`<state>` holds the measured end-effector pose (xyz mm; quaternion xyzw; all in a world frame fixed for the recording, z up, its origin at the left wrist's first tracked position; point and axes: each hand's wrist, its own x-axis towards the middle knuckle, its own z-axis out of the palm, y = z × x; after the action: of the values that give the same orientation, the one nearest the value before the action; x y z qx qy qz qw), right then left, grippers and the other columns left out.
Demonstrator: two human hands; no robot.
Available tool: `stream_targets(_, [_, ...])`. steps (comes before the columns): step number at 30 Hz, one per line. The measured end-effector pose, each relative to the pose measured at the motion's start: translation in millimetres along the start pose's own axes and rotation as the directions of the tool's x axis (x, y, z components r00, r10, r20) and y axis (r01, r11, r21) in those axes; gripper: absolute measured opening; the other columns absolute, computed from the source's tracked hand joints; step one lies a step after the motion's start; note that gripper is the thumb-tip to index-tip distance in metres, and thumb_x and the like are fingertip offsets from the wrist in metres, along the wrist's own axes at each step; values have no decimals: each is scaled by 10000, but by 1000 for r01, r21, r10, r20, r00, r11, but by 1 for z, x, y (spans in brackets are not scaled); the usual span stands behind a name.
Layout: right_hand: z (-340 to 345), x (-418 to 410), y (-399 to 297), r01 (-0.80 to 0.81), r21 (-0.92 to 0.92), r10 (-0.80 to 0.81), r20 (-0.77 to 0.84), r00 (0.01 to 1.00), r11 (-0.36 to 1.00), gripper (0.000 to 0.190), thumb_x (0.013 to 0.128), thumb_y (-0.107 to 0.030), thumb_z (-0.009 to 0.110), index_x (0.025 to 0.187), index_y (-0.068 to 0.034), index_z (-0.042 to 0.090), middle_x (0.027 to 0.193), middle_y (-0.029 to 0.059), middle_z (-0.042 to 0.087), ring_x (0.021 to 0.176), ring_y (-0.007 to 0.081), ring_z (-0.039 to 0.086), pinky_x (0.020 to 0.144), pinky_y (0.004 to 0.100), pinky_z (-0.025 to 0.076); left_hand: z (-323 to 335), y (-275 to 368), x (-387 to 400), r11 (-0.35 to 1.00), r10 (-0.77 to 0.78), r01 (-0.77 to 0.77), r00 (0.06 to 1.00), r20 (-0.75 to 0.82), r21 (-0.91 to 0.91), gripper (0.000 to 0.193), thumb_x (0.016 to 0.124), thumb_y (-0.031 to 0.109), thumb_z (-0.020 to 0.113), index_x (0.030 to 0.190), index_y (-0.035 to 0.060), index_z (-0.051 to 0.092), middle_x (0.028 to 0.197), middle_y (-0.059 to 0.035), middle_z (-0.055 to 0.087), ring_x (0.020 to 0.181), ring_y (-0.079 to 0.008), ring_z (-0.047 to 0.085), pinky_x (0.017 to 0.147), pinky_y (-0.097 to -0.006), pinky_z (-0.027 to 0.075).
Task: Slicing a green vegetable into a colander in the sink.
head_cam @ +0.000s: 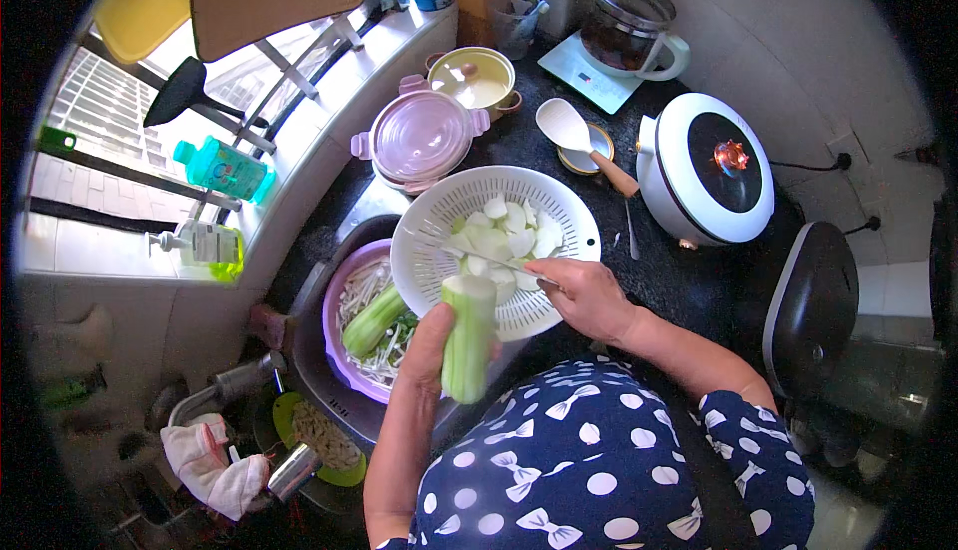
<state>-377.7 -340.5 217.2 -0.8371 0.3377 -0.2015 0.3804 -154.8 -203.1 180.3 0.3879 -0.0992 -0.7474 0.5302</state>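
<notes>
My left hand point(426, 351) grips a peeled pale-green gourd point(469, 348), upright, its cut white end on top. In my right hand point(587, 299) is a knife point(490, 256), its blade pointing left just above the gourd's cut end. Behind them, a white slotted colander point(412, 250) holds several thin pale slices point(498, 232). To the left, partly under the colander, a purple basin point(330, 325) sits inside the sink point(310, 381). Another peeled gourd point(373, 322) lies in the basin among enoki mushrooms point(359, 288) and green leaves.
A pink lidded pot point(423, 134) and a beige pot point(475, 82) stand behind the colander. A rice paddle point(565, 125) rests across a small dish. At right are a white electric cooker point(707, 168) and a glass kettle point(625, 33) on a scale. A faucet point(239, 381) projects at lower left.
</notes>
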Motion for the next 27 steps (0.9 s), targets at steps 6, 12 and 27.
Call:
stream_targets(6, [4, 2, 2, -49, 62, 46, 43, 998, 997, 274, 903, -73, 578, 1159, -32, 669, 998, 218, 695, 870, 380, 691, 763, 426, 546, 2, 5, -9, 981, -71, 51, 993, -99, -187, 607, 958, 488, 584, 1343, 27, 497, 1117, -162, 674, 893, -231, 692, 726, -351, 603])
stream_targets(12, [-1, -2, -10, -299, 259, 271, 138, 953, 918, 137, 963, -75, 573, 1026, 35, 626, 766, 79, 586, 713, 116, 511, 664, 310, 459, 1, 3, -1, 996, 74, -78, 995, -65, -50, 635, 890, 507, 662, 1221, -24, 553, 1008, -167, 675, 767, -244, 685, 660, -360, 594])
stream_targets(27, [20, 17, -29, 335, -129, -328, 70, 942, 933, 534, 744, 50, 567, 1273, -13, 596, 942, 197, 680, 813, 358, 679, 724, 434, 546, 16, -12, 3, 975, 99, -132, 978, -184, -176, 655, 886, 590, 607, 1241, 41, 562, 925, -161, 668, 671, -270, 659, 523, -373, 546])
